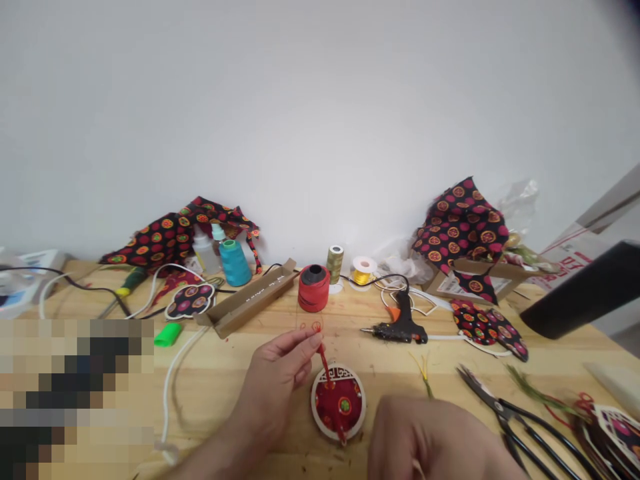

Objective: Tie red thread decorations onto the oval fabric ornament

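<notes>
My left hand (280, 380) pinches a red cord (326, 369) between thumb and fingertips, just above a small round wooden piece covered in red patterned fabric (339, 401) that lies on the wooden table (240, 373). The cord runs down across this round piece to its near edge. My right hand (435, 437) rests low at the near edge, right of the round piece, its fingers curled and mostly hidden from view; what it holds, if anything, does not show.
A black glue gun (400, 327), a red thread spool (314, 288), teal (235, 263), gold (335, 263) and yellow (363, 271) spools, a long cardboard tray (247, 298), black scissors (515, 417), patterned fabric piles (180, 233) and a green marker (167, 334) are spread about.
</notes>
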Tool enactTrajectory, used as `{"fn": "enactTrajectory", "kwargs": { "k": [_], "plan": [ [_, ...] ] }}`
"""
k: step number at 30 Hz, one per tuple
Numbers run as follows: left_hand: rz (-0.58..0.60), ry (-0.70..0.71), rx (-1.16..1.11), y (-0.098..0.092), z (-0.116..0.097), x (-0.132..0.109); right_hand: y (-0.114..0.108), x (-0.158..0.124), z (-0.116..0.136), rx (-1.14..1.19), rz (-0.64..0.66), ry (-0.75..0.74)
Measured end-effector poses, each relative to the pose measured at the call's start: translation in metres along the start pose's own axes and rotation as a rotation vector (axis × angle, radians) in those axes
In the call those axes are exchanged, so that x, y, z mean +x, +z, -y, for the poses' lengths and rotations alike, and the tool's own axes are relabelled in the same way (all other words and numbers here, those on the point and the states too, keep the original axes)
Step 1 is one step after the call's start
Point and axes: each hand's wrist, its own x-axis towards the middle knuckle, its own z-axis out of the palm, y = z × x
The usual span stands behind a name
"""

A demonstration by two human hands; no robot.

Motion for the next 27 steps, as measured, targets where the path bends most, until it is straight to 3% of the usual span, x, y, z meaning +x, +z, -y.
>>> {"fn": "enactTrajectory", "kwargs": {
  "k": [4,6,8,18,27],
  "plan": [
    [0.042,-0.043,-0.006,0.005,-0.001,-0.004,-0.006,0.022,-0.005,0.055,-0.694,-0.018],
    [0.058,-0.073,-0.033,0.007,-0.002,-0.006,-0.008,0.034,-0.011,0.017,-0.900,-0.036],
    [0.077,-0.102,-0.047,0.008,-0.002,-0.007,-0.007,0.040,-0.016,0.030,-0.927,-0.047],
    [0.163,-0.165,-0.013,0.008,0.003,-0.007,0.004,0.040,-0.011,0.054,-0.817,-0.034],
    [0.180,-0.109,0.097,0.007,0.002,-0.009,-0.001,0.039,-0.012,0.112,-0.851,-0.033]
  ]
}}
